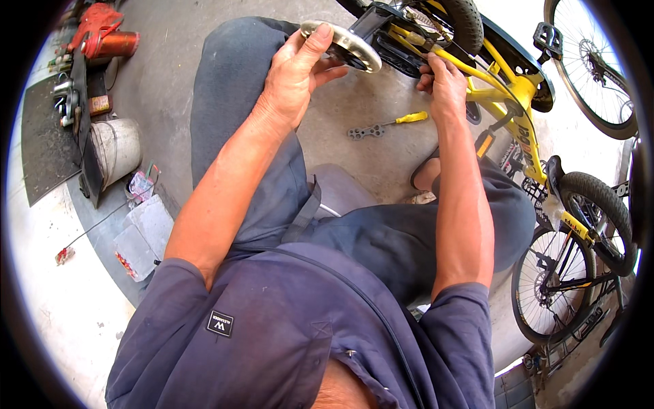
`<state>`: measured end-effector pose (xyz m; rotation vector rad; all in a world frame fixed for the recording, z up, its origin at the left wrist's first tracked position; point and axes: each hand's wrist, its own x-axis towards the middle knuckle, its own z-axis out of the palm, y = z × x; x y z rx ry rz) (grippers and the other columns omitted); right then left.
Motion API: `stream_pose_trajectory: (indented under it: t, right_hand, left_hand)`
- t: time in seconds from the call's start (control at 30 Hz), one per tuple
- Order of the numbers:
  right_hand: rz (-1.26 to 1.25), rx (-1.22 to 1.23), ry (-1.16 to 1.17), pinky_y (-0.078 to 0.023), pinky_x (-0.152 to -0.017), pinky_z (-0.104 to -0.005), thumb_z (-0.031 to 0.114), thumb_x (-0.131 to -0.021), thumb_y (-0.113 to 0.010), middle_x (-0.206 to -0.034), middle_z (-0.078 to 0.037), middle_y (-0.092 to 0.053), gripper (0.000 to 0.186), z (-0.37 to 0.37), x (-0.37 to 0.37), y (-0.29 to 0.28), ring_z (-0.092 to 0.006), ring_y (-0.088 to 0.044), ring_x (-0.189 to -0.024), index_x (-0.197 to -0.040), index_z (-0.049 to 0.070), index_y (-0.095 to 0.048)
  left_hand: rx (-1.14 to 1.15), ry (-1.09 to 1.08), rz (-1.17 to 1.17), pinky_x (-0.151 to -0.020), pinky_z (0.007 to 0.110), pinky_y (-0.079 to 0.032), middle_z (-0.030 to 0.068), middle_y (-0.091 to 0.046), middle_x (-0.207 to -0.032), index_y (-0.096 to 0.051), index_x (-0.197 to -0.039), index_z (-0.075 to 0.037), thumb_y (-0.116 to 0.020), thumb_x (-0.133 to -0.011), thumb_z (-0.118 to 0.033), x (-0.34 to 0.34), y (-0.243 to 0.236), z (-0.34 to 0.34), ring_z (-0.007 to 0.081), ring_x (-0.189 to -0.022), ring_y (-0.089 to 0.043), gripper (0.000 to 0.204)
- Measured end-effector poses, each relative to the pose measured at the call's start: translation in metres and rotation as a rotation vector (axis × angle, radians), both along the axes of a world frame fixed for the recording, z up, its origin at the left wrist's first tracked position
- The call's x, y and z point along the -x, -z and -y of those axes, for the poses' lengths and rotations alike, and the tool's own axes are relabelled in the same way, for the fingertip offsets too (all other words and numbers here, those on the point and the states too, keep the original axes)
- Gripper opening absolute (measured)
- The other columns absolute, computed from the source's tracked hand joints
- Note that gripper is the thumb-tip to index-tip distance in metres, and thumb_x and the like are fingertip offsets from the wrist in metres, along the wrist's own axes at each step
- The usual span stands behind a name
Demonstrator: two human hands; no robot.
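Observation:
My left hand [293, 78] is closed on a silvery round disc [368, 56] with a dark middle, thumb on top, fingers behind; its exact kind is unclear. My right hand [446, 88] is beside a small yellow bicycle frame [523, 92], fingers curled in near a thin yellow tube and a black part. What those fingertips grip, if anything, is hidden. Close to the disc are a black bar [368, 22] and a knobby black tyre [469, 24]. On the floor below the hands lie a yellow-handled screwdriver [411, 117] and a grey multi-hole spanner [366, 132], end to end.
Another bicycle wheel [594, 65] stands at the far right, with more wheels [553, 285] below it. On the left are an orange-red can [112, 44], a whitish bucket [117, 151] and a grey box [144, 235]. My bent knees flank the floor tools.

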<state>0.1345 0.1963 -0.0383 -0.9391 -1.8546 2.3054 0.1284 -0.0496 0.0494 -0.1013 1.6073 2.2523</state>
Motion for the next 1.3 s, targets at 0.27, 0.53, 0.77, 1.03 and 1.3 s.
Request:
stream_pose_trajectory:
  t: [0.27,0.53,0.77,1.03,1.3]
  right_hand:
    - [-0.005,0.12,-0.007,-0.051,-0.054,-0.0278,0.021,-0.089,-0.068,-0.083,-0.008,-0.064,0.028,0.0,-0.001,0.015,-0.0115,-0.056,-0.057,-0.105,-0.002,-0.066]
    - [0.084,0.224,-0.045,-0.052,-0.061,-0.03,0.021,-0.091,-0.068,-0.087,-0.005,-0.062,0.026,-0.005,0.006,0.028,-0.0109,-0.055,-0.066,-0.108,0.003,-0.062]
    - [0.095,0.266,-0.006,-0.052,-0.06,-0.0315,0.022,-0.09,-0.07,-0.083,-0.004,-0.06,0.022,-0.002,0.016,0.043,-0.0117,-0.054,-0.064,-0.102,0.006,-0.061]
    - [0.154,0.215,-0.048,-0.05,-0.058,-0.0299,0.027,-0.09,-0.07,-0.082,-0.002,-0.059,0.024,-0.002,0.016,0.042,-0.0108,-0.053,-0.064,-0.101,0.008,-0.062]
    - [0.2,0.038,-0.14,-0.052,-0.052,-0.0302,0.031,-0.09,-0.066,-0.083,-0.005,-0.06,0.035,0.006,0.007,0.022,-0.011,-0.053,-0.058,-0.104,-0.001,-0.064]
  left_hand:
    - [0.021,-0.002,-0.025,-0.095,0.041,-0.053,0.0086,-0.055,-0.106,-0.056,-0.112,-0.002,-0.059,-0.095,-0.047,-0.002,-0.003,-0.002,0.0242,-0.104,-0.059,0.049]
    - [0.019,0.002,-0.005,-0.095,0.041,-0.052,0.0098,-0.055,-0.108,-0.055,-0.114,-0.002,-0.059,-0.095,-0.047,-0.001,-0.001,0.001,0.0249,-0.104,-0.059,0.05]
    - [-0.004,0.013,0.01,-0.095,0.042,-0.051,0.0097,-0.056,-0.109,-0.056,-0.116,-0.002,-0.059,-0.095,-0.047,-0.001,-0.002,0.002,0.0254,-0.103,-0.059,0.05]
    - [-0.009,-0.004,0.013,-0.095,0.041,-0.052,0.0102,-0.056,-0.109,-0.056,-0.115,-0.002,-0.058,-0.095,-0.046,-0.001,-0.001,0.0,0.0253,-0.103,-0.059,0.048]
    - [0.001,0.01,-0.019,-0.094,0.042,-0.052,0.0113,-0.056,-0.107,-0.057,-0.114,-0.002,-0.058,-0.095,-0.046,0.0,0.002,0.0,0.0257,-0.103,-0.06,0.048]
